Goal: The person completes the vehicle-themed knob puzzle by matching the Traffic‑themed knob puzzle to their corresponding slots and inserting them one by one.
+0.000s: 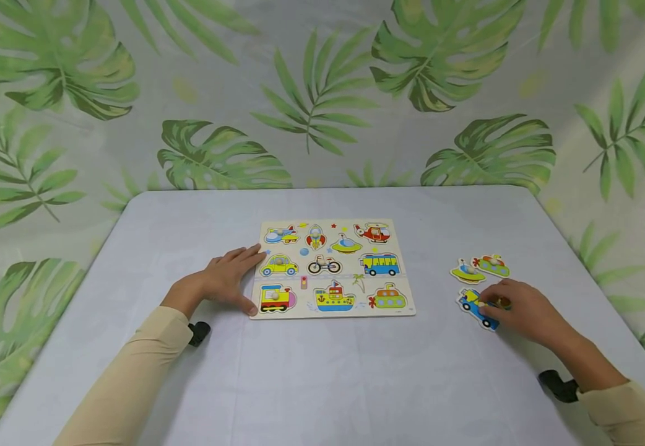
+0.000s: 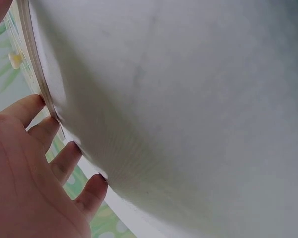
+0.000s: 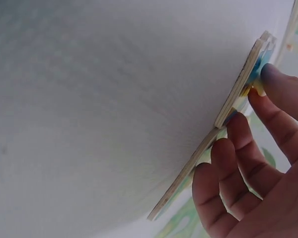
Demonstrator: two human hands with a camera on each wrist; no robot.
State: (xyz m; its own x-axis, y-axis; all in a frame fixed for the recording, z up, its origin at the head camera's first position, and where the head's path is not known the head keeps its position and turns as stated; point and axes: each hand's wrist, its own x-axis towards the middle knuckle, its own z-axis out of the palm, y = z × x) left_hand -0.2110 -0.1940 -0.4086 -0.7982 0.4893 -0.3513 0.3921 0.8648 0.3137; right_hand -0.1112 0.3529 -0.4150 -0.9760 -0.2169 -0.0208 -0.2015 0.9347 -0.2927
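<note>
My left hand [image 1: 225,279] rests at the left edge of a wooden puzzle board [image 1: 330,314], fingers spread, thumb at its lower left corner. In the left wrist view, fingertips [image 2: 49,126] of that hand lie along the board's edge. Toward the right of the table, my right hand [image 1: 523,313] pinches the small knob [image 3: 258,88] of a blue bus puzzle piece [image 1: 471,303] between thumb and index finger. The bus piece lies slanted, partly hidden by the fingers. Just beyond it are a flying saucer piece [image 1: 467,272] and a submarine piece [image 1: 492,266].
Knobbed pieces such as the car [image 1: 271,268], train [image 1: 272,305] and helicopter [image 1: 377,234] sit on the board. Printed pictures without knobs include the ship [image 1: 333,300]. A white cloth covers the table [image 1: 322,384]; a leaf-patterned curtain [image 1: 322,80] hangs behind.
</note>
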